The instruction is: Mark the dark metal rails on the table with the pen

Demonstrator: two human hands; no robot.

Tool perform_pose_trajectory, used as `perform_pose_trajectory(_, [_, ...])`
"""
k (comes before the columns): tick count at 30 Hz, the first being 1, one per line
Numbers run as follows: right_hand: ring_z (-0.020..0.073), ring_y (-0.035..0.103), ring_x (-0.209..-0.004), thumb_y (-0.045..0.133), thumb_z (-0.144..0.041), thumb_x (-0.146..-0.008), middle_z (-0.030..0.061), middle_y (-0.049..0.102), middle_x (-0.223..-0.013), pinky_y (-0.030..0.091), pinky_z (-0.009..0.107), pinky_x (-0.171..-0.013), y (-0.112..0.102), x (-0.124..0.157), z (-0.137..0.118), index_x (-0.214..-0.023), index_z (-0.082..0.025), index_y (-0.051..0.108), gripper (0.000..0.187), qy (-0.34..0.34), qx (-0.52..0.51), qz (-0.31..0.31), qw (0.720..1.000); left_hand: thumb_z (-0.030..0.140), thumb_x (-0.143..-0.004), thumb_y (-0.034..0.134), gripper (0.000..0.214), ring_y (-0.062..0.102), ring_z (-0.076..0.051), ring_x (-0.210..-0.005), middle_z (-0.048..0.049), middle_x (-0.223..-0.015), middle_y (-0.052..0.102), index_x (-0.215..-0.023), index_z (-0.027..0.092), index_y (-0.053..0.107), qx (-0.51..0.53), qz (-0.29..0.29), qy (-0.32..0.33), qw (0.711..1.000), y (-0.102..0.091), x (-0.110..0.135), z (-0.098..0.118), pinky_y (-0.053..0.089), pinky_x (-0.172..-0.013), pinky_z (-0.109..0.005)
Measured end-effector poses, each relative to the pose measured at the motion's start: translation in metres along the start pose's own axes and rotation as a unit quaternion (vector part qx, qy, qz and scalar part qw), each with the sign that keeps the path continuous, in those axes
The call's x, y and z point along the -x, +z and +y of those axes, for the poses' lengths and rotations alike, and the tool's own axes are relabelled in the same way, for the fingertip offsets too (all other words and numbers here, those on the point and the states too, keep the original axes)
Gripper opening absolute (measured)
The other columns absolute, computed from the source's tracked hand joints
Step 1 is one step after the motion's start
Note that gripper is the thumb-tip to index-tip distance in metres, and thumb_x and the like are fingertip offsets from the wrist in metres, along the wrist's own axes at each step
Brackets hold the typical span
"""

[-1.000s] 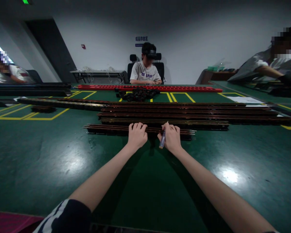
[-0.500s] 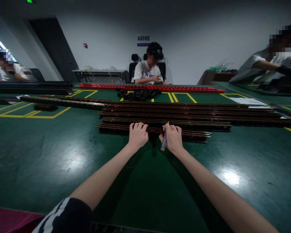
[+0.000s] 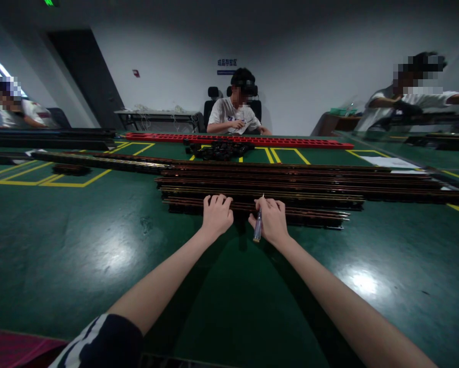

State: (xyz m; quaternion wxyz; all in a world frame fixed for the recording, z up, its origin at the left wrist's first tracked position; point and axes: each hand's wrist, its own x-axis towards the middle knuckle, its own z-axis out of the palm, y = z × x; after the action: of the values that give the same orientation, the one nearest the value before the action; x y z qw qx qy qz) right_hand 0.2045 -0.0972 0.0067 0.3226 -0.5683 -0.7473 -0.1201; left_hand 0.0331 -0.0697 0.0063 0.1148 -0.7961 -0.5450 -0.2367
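Note:
My left hand (image 3: pixel 217 213) is curled over the nearest long dark strip (image 3: pixel 309 217), which has coppery, shiny edges. To its right, my right hand (image 3: pixel 272 217) grips a slim screwdriver-like tool (image 3: pixel 257 229) with a bluish handle and a thin bright tip pointing away from me. Its fingers also rest over the same strip; whether they pinch it is hidden. Directly behind lie several similar long strips (image 3: pixel 290 180) side by side, parallel to the strip under my hands.
A tangle of black parts (image 3: pixel 219 150) lies behind the strips, before a long red slotted rail (image 3: pixel 290 140). Black rails (image 3: pixel 49 139) lie at the left on the green table (image 3: pixel 110 266). One person (image 3: pixel 233 112) sits opposite; others work left and right.
The nearest strip has slid to the right under my hands, which stay almost in place. The person on the right has straightened up and stretched an arm out; the one opposite has shifted their hands.

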Motion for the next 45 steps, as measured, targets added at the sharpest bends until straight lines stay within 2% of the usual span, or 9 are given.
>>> perform_pose_trajectory(4, [0.0251, 0.055, -0.091, 0.055, -0.026, -0.075, 0.0069, 0.067, -0.086, 0.029, 0.038, -0.086, 0.0024, -0.0002, -0.002, -0.082, -0.021, 0.044, 0.014, 0.008, 0.016, 0.009, 1.0, 0.018, -0.083, 0.04, 0.036, 0.052, -0.027, -0.108, -0.0097, -0.112, 0.063, -0.112, 0.019, 0.062, 0.001, -0.004, -0.002, 1.0, -0.0004, -0.0001, -0.0003, 0.03, -0.102, -0.048])
perform_pose_trajectory(12, [0.0237, 0.053, -0.098, 0.047, -0.001, -0.066, 0.0075, 0.068, -0.092, 0.028, 0.038, -0.088, 0.0001, 0.0016, -0.0015, -0.082, -0.02, 0.045, 0.026, 0.015, 0.041, 0.006, 0.999, 0.019, -0.084, 0.039, 0.037, 0.052, -0.026, -0.109, -0.0108, -0.113, 0.063, -0.113, 0.018, 0.061, 0.007, -0.006, -0.017, 1.0, -0.0029, 0.0003, 0.0005, 0.03, -0.103, -0.049])
perform_pose_trajectory(18, [0.0253, 0.053, -0.093, 0.055, -0.023, -0.075, 0.0085, 0.068, -0.09, 0.029, 0.039, -0.088, -0.0006, 0.0004, -0.0016, -0.082, -0.021, 0.045, 0.012, -0.003, 0.023, -0.002, 1.0, 0.019, -0.084, 0.04, 0.036, 0.052, -0.027, -0.109, -0.0106, -0.112, 0.063, -0.112, 0.019, 0.062, -0.002, -0.003, -0.021, 1.0, -0.0031, 0.0004, 0.0008, 0.029, -0.103, -0.049])
perform_pose_trajectory(21, [0.0256, 0.053, -0.089, 0.056, -0.029, -0.077, 0.0087, 0.068, -0.088, 0.028, 0.04, -0.087, 0.0006, -0.0004, -0.0032, -0.082, -0.021, 0.045, 0.015, 0.031, 0.033, 0.005, 0.999, 0.019, -0.083, 0.041, 0.036, 0.052, -0.027, -0.109, -0.0107, -0.112, 0.063, -0.112, 0.02, 0.062, 0.0, -0.005, -0.022, 1.0, -0.0034, 0.0001, 0.0013, 0.029, -0.103, -0.049])
perform_pose_trajectory(26, [0.0245, 0.053, -0.088, 0.052, -0.016, -0.073, 0.007, 0.067, -0.086, 0.027, 0.04, -0.088, 0.0019, -0.0001, -0.0024, -0.084, -0.021, 0.044, 0.015, 0.06, 0.019, 0.007, 0.998, 0.018, -0.083, 0.041, 0.036, 0.051, -0.027, -0.109, -0.0106, -0.112, 0.063, -0.112, 0.019, 0.062, -0.001, -0.005, -0.022, 1.0, -0.0036, 0.0, 0.0023, 0.029, -0.103, -0.048])
perform_pose_trajectory(30, [0.0237, 0.054, -0.089, 0.046, -0.005, -0.065, 0.0062, 0.067, -0.087, 0.027, 0.039, -0.087, 0.0025, 0.001, 0.0022, -0.084, -0.021, 0.043, 0.026, 0.061, 0.008, 0.002, 0.998, 0.019, -0.083, 0.041, 0.035, 0.051, -0.028, -0.108, -0.011, -0.113, 0.062, -0.112, 0.019, 0.062, -0.008, -0.005, -0.022, 1.0, -0.0028, 0.0, 0.0017, 0.029, -0.103, -0.048])
perform_pose_trajectory(33, [0.0238, 0.053, -0.091, 0.05, -0.009, -0.064, 0.0066, 0.067, -0.088, 0.028, 0.038, -0.088, 0.0024, 0.0012, 0.003, -0.084, -0.021, 0.043, 0.024, 0.046, 0.002, 0.003, 0.999, 0.019, -0.084, 0.04, 0.036, 0.052, -0.027, -0.108, -0.0113, -0.112, 0.062, -0.112, 0.018, 0.062, -0.008, -0.007, -0.02, 1.0, -0.0028, 0.0001, 0.001, 0.03, -0.103, -0.048])
perform_pose_trajectory(39, [0.0256, 0.053, -0.091, 0.054, -0.023, -0.073, 0.0069, 0.067, -0.088, 0.028, 0.04, -0.088, 0.0013, -0.0002, -0.0023, -0.084, -0.021, 0.044, 0.014, 0.017, 0.031, -0.002, 0.999, 0.019, -0.084, 0.04, 0.036, 0.052, -0.027, -0.108, -0.0108, -0.112, 0.063, -0.112, 0.018, 0.062, -0.009, -0.007, -0.022, 1.0, -0.0038, -0.0001, 0.0017, 0.03, -0.103, -0.048])
perform_pose_trajectory(45, [0.0245, 0.054, -0.088, 0.051, -0.015, -0.073, 0.0071, 0.067, -0.088, 0.028, 0.039, -0.086, 0.0049, 0.0001, -0.0001, -0.084, -0.022, 0.042, 0.015, 0.036, 0.028, -0.004, 0.999, 0.019, -0.084, 0.039, 0.035, 0.053, -0.027, -0.108, -0.0104, -0.112, 0.063, -0.111, 0.019, 0.062, -0.004, -0.009, -0.024, 1.0, -0.0038, -0.0002, 0.0014, 0.03, -0.103, -0.048])
